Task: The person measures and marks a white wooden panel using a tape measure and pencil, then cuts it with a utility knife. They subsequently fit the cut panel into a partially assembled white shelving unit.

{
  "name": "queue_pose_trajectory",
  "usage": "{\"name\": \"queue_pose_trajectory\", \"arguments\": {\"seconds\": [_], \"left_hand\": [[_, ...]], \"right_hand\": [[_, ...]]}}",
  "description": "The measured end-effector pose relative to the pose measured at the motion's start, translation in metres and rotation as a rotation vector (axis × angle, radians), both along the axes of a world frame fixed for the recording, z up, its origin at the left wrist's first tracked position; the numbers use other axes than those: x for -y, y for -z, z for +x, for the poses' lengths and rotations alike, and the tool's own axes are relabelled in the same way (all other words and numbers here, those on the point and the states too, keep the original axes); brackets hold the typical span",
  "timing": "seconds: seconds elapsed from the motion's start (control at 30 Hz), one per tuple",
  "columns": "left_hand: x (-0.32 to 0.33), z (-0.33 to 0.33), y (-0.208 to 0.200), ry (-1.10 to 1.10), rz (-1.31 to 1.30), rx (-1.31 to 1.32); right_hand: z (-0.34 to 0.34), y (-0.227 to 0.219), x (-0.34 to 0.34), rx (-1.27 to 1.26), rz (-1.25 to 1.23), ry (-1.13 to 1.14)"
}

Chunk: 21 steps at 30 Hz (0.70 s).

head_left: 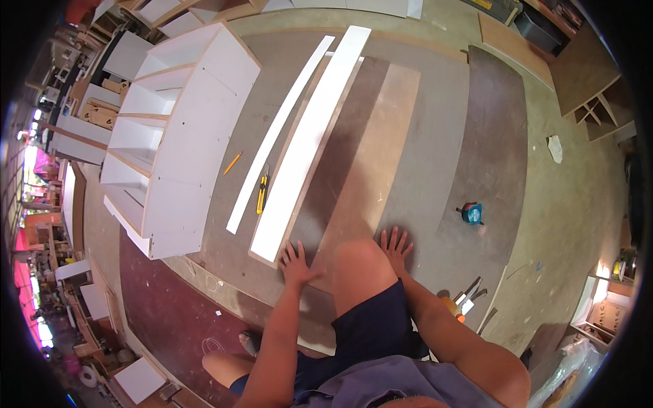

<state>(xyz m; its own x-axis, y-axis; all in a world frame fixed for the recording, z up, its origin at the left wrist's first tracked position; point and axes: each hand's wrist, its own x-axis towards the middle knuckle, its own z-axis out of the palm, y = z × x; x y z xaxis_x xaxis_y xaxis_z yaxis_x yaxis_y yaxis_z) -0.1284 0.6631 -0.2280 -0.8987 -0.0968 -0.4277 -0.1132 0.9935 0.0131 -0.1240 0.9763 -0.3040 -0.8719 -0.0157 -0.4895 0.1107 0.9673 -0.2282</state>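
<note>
My left hand (296, 265) lies with fingers spread at the near end of a long wide white strip (309, 153), which rests on a wooden board. My right hand (396, 249), fingers also apart, presses flat on the board surface beyond my bent knee. Neither hand holds anything. Left of the wide strip runs a narrower white strip (275, 139), slightly bowed in this view. Between the two lies a yellow utility knife (262, 194). An orange pencil (232, 163) is farther left. Bare brown wooden planks (377, 146) stretch away between my hands.
A white shelf cabinet (211, 129) stands at the left. On the right are a teal power tool (471, 213), a dark brown panel (491, 129) and several hand tools (466, 299) near my right forearm. A maroon board (163, 292) lies at lower left.
</note>
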Motion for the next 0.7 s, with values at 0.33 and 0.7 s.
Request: {"name": "queue_pose_trajectory", "arguments": {"seconds": [0.33, 0.7], "left_hand": [[0.009, 0.134, 0.035, 0.133, 0.036, -0.211], [0.109, 0.049, -0.173, 0.126, 0.028, -0.099]], "right_hand": [[0.005, 0.042, 0.016, -0.888, 0.55, -0.067], [-0.055, -0.047, 0.03, -0.442, -0.447, 0.173]]}}
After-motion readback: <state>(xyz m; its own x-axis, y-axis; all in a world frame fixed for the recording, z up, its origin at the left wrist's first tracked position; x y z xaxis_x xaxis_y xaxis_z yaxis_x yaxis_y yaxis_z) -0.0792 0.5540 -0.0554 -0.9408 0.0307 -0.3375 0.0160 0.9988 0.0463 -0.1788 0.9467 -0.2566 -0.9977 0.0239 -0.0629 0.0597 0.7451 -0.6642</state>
